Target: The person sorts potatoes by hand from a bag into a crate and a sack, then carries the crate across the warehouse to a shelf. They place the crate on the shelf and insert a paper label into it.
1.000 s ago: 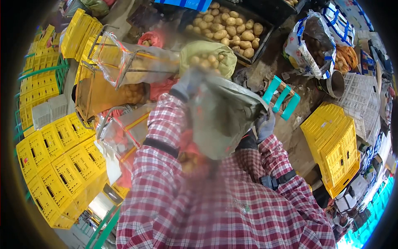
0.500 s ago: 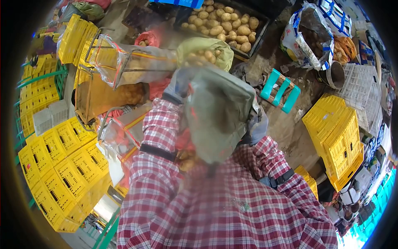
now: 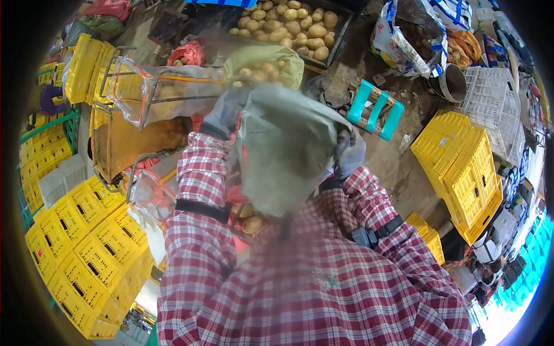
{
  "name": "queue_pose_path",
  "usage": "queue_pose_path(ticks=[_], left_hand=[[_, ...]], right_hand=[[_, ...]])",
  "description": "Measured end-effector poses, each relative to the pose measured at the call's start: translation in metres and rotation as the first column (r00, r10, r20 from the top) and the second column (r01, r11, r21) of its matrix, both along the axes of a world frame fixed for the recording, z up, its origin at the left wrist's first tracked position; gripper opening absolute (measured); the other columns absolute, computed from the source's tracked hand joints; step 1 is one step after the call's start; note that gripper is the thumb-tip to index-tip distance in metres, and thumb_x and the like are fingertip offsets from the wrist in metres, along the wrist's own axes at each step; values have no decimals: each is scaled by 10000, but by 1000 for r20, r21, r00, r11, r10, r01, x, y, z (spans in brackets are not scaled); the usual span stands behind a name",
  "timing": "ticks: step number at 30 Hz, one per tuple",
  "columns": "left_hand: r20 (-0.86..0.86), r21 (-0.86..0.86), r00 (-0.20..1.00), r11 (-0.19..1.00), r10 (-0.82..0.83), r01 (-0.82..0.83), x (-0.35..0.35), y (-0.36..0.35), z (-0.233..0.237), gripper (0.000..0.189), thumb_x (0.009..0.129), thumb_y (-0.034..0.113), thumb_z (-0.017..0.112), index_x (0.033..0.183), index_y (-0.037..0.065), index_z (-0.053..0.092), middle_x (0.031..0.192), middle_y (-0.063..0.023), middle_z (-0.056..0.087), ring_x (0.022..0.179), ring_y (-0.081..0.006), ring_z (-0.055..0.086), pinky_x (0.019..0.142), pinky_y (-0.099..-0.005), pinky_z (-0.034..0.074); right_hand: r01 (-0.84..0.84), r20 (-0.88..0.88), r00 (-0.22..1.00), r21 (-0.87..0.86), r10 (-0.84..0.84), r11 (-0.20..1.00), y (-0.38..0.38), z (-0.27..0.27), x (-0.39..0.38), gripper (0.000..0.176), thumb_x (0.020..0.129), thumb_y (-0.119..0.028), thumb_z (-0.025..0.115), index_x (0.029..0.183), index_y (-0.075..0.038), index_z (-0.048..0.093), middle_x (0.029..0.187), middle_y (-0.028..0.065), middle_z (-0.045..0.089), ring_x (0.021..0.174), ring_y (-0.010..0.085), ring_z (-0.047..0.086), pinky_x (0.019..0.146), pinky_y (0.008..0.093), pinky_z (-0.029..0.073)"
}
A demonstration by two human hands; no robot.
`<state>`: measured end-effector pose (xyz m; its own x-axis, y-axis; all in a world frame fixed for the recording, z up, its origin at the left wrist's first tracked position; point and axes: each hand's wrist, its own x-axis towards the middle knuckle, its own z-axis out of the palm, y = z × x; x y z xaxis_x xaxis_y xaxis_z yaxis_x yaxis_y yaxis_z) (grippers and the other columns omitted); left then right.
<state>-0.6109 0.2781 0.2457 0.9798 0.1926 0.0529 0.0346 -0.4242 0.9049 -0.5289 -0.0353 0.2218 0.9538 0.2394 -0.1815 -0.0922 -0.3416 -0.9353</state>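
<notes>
A grey-green bag (image 3: 283,150) hangs open-mouthed in front of my chest. My left hand (image 3: 226,111), in a grey glove, grips its left rim; the fingers are partly blurred. On the right rim, my right hand (image 3: 348,154), also gloved, has its fingers wrapped round the edge. The inside of the bag is dark, and its contents cannot be made out. Just beyond it stands a pale green sack (image 3: 288,64) with potatoes in its mouth. Several loose potatoes (image 3: 252,225) show below the bag, beside my left forearm.
A black crate of potatoes (image 3: 340,41) is at the top. Yellow crates (image 3: 86,254) fill the left, with more yellow crates (image 3: 456,167) at right. A teal slatted stool (image 3: 376,109), a bucket (image 3: 452,83) and a woven bag (image 3: 398,46) stand on the right. Metal-framed bags (image 3: 184,95) are at left.
The surroundings have shifted left and slightly up in view, apart from some yellow crates at lower left. Both hands still hold the bag, its mouth now spread a little wider.
</notes>
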Motion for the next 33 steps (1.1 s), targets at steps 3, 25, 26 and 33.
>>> queue_pose_path(ticks=[3, 25, 26, 33], left_hand=[[89, 269, 988, 958, -130, 101, -4, 5, -7, 286, 953, 244, 525, 1015, -7, 648, 940, -50, 663, 841, -134, 607, 735, -305, 485], [52, -696, 999, 718, 16, 24, -9, -15, -16, 372, 944, 134, 498, 1291, 4, 530, 1297, -120, 564, 1230, -225, 509, 1085, -340, 368], [-44, -741, 994, 665, 96, -97, -15, -13, -26, 374, 943, 135, 504, 1291, 0, 527, 1297, -122, 561, 1233, -226, 506, 1090, -343, 365], [-320, -511, 947, 837, 26, -196, -2, 2, -19, 315, 910, 192, 588, 1140, -21, 621, 1065, -57, 646, 949, -128, 611, 894, -276, 493]], right_hand=[[-34, 132, 991, -13, 35, 999, -2, -4, -4, 191, 912, -127, 543, 1008, -6, 654, 835, 158, 681, 775, 218, 674, 686, 316, 499], [-310, 190, 919, -194, 346, 931, 14, -60, 20, 245, 869, -196, 542, 1060, -98, 660, 782, 178, 639, 706, 345, 630, 617, 390, 482], [-362, 143, 906, -225, 398, 905, 11, -55, 20, 296, 864, -170, 543, 1133, -105, 648, 812, 166, 659, 708, 316, 645, 627, 356, 487], [-466, 26, 883, -56, 468, 883, -11, -58, 19, 338, 830, -88, 540, 1154, -67, 637, 739, 86, 619, 648, 151, 582, 629, 291, 479]])
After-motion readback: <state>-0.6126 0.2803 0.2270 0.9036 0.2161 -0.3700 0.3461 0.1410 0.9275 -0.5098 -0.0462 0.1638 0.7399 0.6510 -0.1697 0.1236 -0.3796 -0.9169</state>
